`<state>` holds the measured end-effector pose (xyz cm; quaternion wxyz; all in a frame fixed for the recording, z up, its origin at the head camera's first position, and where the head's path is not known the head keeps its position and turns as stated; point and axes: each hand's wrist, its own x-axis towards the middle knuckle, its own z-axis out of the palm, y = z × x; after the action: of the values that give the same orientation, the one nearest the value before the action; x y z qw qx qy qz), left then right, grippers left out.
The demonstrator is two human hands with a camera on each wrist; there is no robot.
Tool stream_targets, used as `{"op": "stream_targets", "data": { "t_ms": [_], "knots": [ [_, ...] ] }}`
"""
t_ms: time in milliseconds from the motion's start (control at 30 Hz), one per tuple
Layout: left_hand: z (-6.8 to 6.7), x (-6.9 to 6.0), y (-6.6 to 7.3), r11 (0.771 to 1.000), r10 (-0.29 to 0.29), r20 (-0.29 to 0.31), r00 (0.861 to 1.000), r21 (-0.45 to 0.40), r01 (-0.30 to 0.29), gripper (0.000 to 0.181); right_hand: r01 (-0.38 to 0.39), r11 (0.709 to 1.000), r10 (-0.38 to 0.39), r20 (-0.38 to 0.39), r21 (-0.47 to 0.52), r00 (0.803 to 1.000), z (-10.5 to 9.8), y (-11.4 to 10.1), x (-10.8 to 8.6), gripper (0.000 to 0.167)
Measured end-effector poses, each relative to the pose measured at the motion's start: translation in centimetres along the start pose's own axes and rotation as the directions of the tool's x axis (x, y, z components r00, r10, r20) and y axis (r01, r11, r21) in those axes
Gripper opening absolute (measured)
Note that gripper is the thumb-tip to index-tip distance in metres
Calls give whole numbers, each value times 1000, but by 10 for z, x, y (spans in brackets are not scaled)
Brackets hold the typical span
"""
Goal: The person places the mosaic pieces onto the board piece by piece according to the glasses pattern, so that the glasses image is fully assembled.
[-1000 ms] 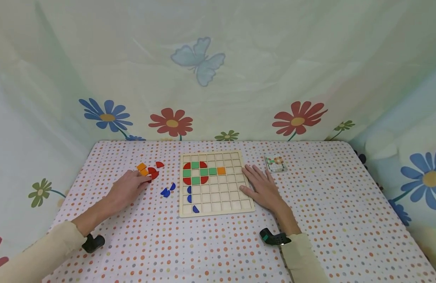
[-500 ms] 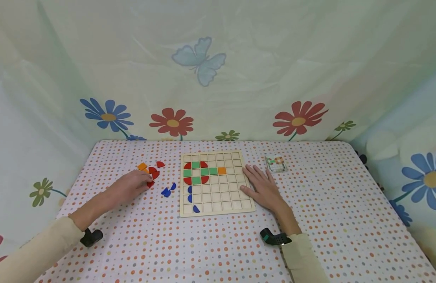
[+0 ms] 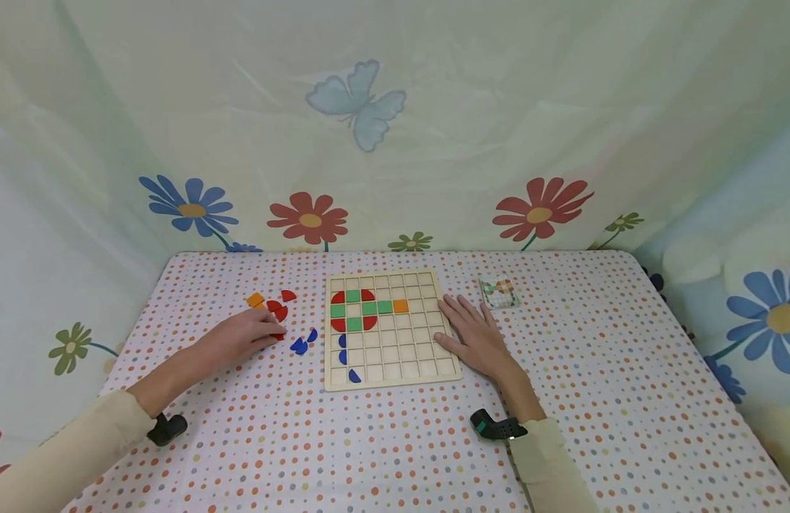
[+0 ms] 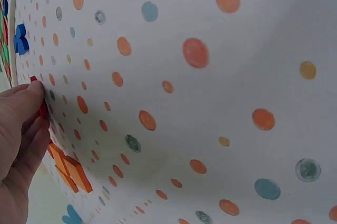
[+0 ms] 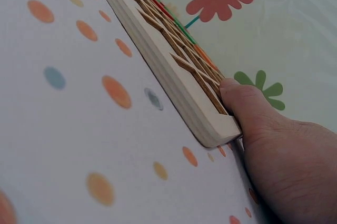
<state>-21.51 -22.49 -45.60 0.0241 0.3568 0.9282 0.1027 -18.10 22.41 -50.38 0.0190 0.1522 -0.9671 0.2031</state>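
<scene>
My left hand (image 3: 237,338) pinches a small red tile (image 4: 43,109) between thumb and fingers, just at the tabletop; its full shape is hidden. Beside the fingertips lie more red quarter-round tiles (image 3: 281,312) and orange square tiles (image 3: 256,300). Blue rounded tiles (image 3: 299,346) sit between this hand and a wooden grid board (image 3: 395,388). On the board are red, green, blue and orange tiles. My right hand (image 3: 478,342) rests on the board's right edge, fingers extended, its thumb (image 5: 245,98) over the rim in the right wrist view.
A small card (image 3: 499,293) printed with a coloured pattern lies past the right hand's fingers. The table wears a dotted cloth (image 3: 382,456). Behind it hangs a flowered curtain (image 3: 433,128).
My left hand has shifted slightly right and toward me among the red tiles, pinching one of them. The right hand stays on the board. The head view has tilted slightly.
</scene>
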Motion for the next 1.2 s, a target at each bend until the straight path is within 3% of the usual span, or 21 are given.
{"op": "stream_targets", "data": {
  "t_ms": [167,333,500,633,733,967,1200],
  "knots": [
    [-4,11,8,1000,4,-56,998,-8,-5,23,-9,1000,9,13,-7,1000,-2,0,2,71],
    [-9,41,36,998,32,-79,996,-44,-35,24,-19,1000,20,22,-13,1000,-3,0,1,71],
    [-4,79,74,982,165,-97,982,-80,-173,22,-15,1000,15,16,-3,1000,-2,0,-1,71],
    [3,110,101,949,305,-92,948,-50,-310,16,-10,1000,10,-1,-8,1000,0,0,-1,71],
    [8,128,116,934,356,-45,934,-2,-356,13,-14,1000,14,3,-21,1000,1,-2,0,71],
    [18,149,131,935,347,77,935,47,-351,18,-17,999,18,16,-29,1000,1,-4,0,71],
    [22,155,131,941,331,62,942,49,-334,17,-6,999,6,5,-42,1000,-1,-3,0,70]
  ]
}}
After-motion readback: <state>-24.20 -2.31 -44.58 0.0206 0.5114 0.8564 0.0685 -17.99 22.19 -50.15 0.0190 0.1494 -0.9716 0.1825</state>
